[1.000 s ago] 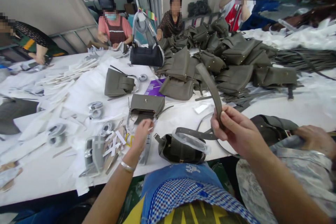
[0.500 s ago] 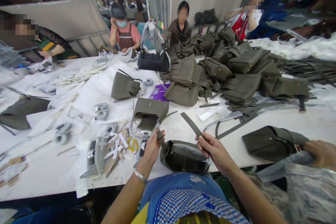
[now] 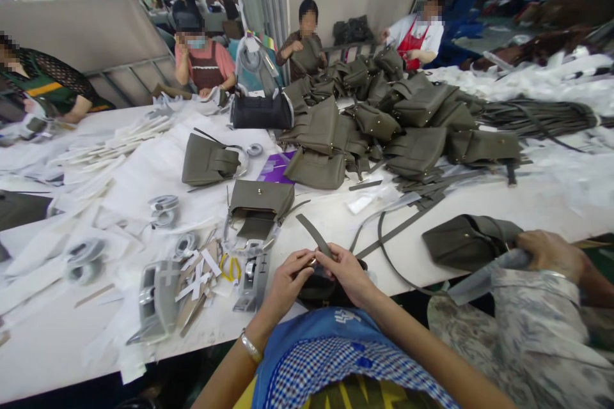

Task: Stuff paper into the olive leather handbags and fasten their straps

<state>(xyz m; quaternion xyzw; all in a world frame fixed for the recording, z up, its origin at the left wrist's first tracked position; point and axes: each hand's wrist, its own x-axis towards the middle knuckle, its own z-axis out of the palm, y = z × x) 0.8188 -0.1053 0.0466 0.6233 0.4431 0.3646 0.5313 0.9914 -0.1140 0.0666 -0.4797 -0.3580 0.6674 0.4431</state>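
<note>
My left hand [image 3: 289, 276] and my right hand [image 3: 346, 273] meet just above a dark olive handbag [image 3: 316, 293] at the table's front edge. Between the right thumb and fingers is a flat olive strap [image 3: 311, 230], its free end pointing up and to the left. The left fingers pinch the short buckle strap of the bag, where a small glint of metal shows. Both hands cover most of the bag's opening and the spot where the two straps meet.
A tape dispenser [image 3: 250, 278], yellow-handled pliers [image 3: 231, 267] and a larger dispenser [image 3: 156, 297] stand to the left. An open olive bag [image 3: 263, 195] lies ahead, before a heap of bags [image 3: 364, 121]. At right, a co-worker's hand [image 3: 551, 252] rests by another bag [image 3: 467, 243].
My hands have come together from either side of the bag, bringing the strap's lower part to the buckle strap. The view has turned slightly to the right.
</note>
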